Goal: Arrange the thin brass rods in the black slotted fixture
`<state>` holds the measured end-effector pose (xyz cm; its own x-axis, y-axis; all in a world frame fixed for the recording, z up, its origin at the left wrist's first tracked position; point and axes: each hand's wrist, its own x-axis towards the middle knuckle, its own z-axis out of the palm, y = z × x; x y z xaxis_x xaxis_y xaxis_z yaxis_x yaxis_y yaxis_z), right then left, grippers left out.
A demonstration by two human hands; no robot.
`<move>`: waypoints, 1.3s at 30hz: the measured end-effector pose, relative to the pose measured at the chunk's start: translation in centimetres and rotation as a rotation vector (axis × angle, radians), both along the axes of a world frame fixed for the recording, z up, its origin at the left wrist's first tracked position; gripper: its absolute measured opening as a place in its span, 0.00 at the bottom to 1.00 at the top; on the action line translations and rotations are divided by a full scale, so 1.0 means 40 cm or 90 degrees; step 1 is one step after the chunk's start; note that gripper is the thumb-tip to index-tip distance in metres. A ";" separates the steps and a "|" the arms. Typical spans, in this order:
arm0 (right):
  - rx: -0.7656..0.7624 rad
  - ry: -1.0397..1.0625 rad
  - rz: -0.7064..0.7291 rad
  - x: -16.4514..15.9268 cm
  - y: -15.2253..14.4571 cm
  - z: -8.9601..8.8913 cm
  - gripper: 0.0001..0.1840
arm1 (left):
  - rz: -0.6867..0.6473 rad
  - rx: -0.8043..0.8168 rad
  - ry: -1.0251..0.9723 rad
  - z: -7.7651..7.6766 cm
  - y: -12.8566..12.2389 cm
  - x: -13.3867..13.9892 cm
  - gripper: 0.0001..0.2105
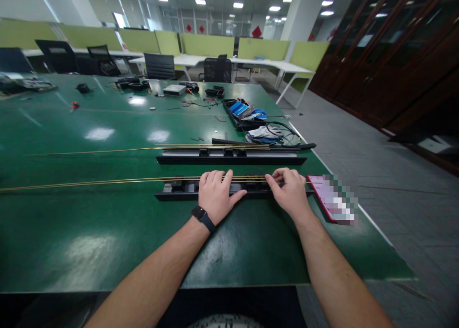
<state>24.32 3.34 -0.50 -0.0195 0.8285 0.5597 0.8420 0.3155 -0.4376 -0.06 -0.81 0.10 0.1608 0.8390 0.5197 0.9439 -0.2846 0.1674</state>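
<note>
While my left hand (217,195) lies spread across the near rail (179,197), my right hand (289,189) curls at the rods (143,180), its grip unclear. I should press lightly, keeping them straight.

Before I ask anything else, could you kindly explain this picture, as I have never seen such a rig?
There is no robot: a camera on a person's head looks forward and down at their bare hands. The left hand, with a black smartwatch at its wrist, lies across a black rail and thin gold-coloured rods. The right hand has its fingers bent at the same rods; whether it grips one is unclear. A second rail lies beyond. The green table also bears a red-edged phone and, further back, a black tray.
</note>
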 end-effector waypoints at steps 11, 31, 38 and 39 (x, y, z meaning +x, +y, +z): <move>-0.010 -0.011 -0.010 0.009 0.009 0.001 0.19 | -0.003 0.004 -0.001 -0.005 0.002 -0.001 0.30; -0.029 -0.050 0.002 0.009 -0.001 0.015 0.24 | -0.002 -0.007 -0.010 -0.003 0.001 -0.001 0.30; -0.017 -0.100 -0.003 0.015 0.007 0.006 0.27 | -0.001 -0.010 -0.004 0.002 -0.001 -0.001 0.29; -0.017 -0.106 -0.004 0.016 0.008 0.005 0.27 | -0.002 -0.010 -0.003 0.002 -0.001 -0.001 0.30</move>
